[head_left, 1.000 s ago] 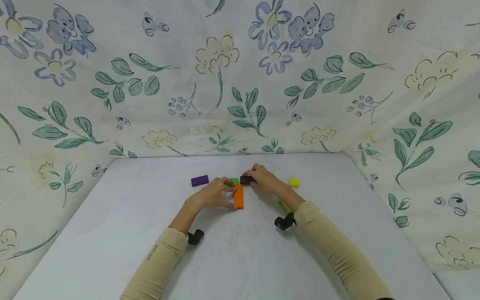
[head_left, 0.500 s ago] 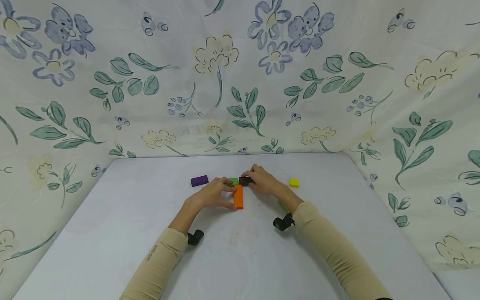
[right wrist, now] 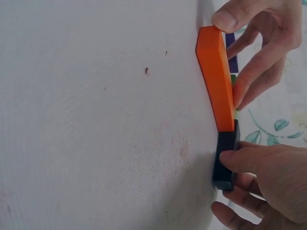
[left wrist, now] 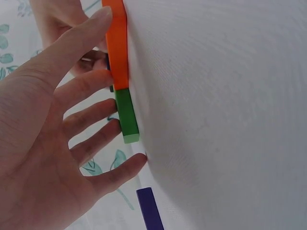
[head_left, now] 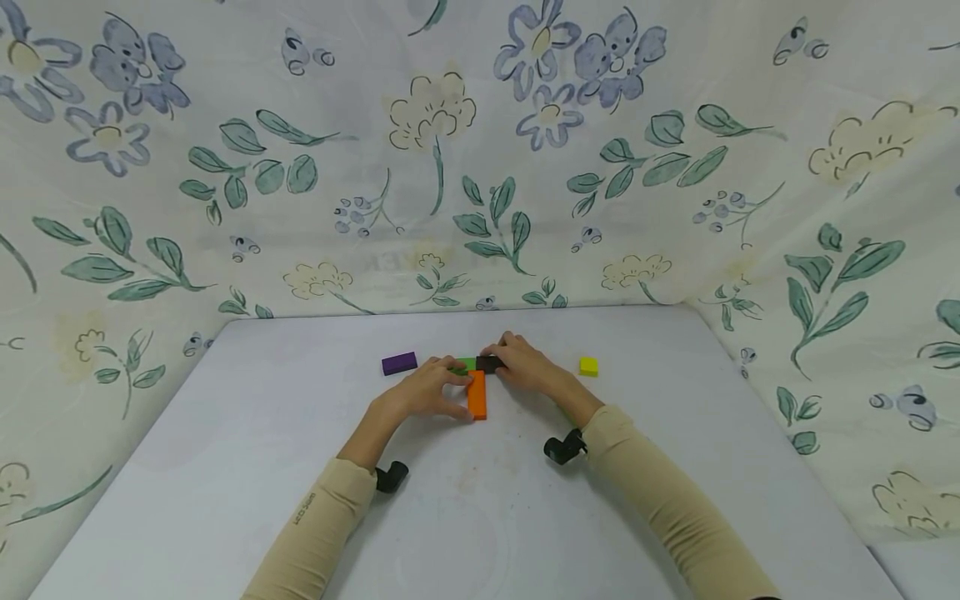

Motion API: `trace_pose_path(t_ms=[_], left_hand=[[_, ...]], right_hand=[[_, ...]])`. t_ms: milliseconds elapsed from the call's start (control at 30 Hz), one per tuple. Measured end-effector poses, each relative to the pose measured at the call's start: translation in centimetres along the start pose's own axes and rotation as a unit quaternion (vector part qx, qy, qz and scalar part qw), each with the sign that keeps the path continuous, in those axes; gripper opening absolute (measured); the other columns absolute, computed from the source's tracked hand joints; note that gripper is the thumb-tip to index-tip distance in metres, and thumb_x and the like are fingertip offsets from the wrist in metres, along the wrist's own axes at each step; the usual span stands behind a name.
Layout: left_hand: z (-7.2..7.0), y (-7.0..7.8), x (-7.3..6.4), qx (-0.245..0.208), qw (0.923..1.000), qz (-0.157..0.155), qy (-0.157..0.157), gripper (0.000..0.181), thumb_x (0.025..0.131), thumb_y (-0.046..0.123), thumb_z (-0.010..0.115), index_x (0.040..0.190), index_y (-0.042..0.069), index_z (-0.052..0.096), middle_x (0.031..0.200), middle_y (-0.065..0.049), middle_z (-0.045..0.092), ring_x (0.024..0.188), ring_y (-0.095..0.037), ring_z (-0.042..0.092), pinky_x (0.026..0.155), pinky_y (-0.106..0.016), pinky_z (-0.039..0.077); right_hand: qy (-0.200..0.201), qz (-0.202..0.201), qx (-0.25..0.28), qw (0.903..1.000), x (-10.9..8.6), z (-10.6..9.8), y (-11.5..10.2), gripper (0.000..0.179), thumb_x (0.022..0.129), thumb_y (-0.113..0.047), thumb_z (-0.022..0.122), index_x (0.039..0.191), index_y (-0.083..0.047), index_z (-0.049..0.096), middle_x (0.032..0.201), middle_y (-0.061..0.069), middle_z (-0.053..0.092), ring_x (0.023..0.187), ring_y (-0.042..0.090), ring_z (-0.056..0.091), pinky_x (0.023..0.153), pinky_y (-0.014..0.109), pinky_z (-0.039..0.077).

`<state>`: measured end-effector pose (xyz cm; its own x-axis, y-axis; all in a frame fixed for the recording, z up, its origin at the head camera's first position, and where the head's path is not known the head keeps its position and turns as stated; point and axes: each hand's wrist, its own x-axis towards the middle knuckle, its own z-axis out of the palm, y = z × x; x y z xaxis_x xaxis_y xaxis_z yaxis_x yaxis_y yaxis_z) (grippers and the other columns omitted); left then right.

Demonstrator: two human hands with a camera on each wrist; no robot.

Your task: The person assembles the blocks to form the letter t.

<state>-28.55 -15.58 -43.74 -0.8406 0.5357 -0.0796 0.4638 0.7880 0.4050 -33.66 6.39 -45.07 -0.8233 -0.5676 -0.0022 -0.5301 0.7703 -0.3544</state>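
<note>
An orange block (head_left: 477, 396) lies lengthwise toward the person on the table. At its far end, a green block (head_left: 468, 364) and a black block (head_left: 489, 364) sit side by side across it, forming a T shape. My left hand (head_left: 427, 387) rests along the orange block's left side, thumb at the near end and index fingertip near the far end. Its middle fingertips reach the green block (left wrist: 126, 115) in the left wrist view. With my right hand (head_left: 528, 367) I pinch the black block (right wrist: 225, 141), thumb on its near face and fingers behind.
A purple block (head_left: 399, 363) lies left of the T shape and a small yellow block (head_left: 588, 367) to its right. Floral fabric (head_left: 480, 167) hangs behind the white table (head_left: 465, 517). Small black cameras (head_left: 564, 447) are worn on both wrists.
My right hand has slid the black block slightly left and nearer, up against the green block. The left hand stays put. A light-green piece under the right wrist is now hidden.
</note>
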Motion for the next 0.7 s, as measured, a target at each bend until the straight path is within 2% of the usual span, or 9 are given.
trace_pose_path(t_ms=[700], left_hand=[[-0.06,0.24,-0.17,-0.007,1.0,-0.004,0.0,0.065,0.077,0.045,0.082,0.13,0.011,0.065,0.145,-0.013,0.051,0.133,-0.033,0.043,0.113,-0.052,0.037]], right_hand=[[-0.002,0.002,-0.002,1.0,-0.04,0.2,-0.12,0.04,0.097,-0.012,0.061,0.136,-0.018,0.058,0.126,0.015,0.053,0.115,0.028,0.05,0.106,0.043,0.046]])
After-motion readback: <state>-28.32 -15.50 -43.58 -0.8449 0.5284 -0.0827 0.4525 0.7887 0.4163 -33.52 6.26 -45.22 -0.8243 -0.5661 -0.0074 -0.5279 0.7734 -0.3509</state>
